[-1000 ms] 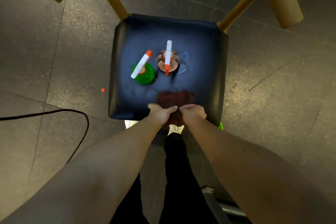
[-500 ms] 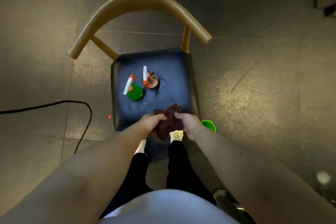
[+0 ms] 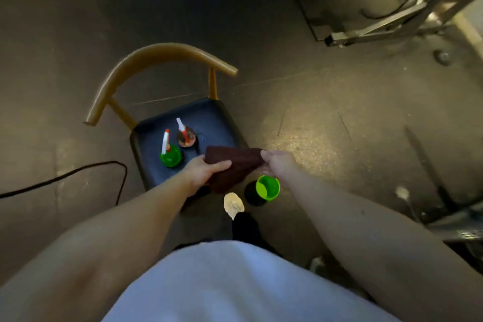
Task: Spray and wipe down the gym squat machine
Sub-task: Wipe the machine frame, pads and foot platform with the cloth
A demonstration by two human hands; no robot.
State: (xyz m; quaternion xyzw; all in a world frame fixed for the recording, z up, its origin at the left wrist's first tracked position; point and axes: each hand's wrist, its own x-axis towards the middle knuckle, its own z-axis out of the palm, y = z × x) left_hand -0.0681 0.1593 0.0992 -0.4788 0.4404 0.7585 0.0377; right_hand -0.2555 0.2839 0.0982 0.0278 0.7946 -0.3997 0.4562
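Dim gym floor (image 3: 339,117), seen from above.

Cloth (image 3: 235,165): dark maroon, held in the air over the front right corner of the chair (image 3: 209,117) seat, spread between both hands, lower part hanging in a loose fold.

Left hand (image 3: 202,174): on the cloth's left edge, thumb across the top, fingers (image 3: 201,158) curled beneath, clamped on the fabric.

Right hand (image 3: 277,165): on the cloth's right corner, fingers together, pinching it.

Chair: black padded seat, curved wooden back rail.

On the seat, upright and just beside each other: green bottle (image 3: 170,155) and clear bottle (image 3: 186,137), each with a white-and-orange trigger head. Both left of the cloth and apart from it.

On the floor by the chair's front right corner: green cup (image 3: 267,188), open end up, below the right hand. Pale shoe (image 3: 233,205) near the cup.

Black cable (image 3: 78,172) looping across the floor at left.

Machine frame (image 3: 392,21): metal tubes at top right, well apart from the chair.
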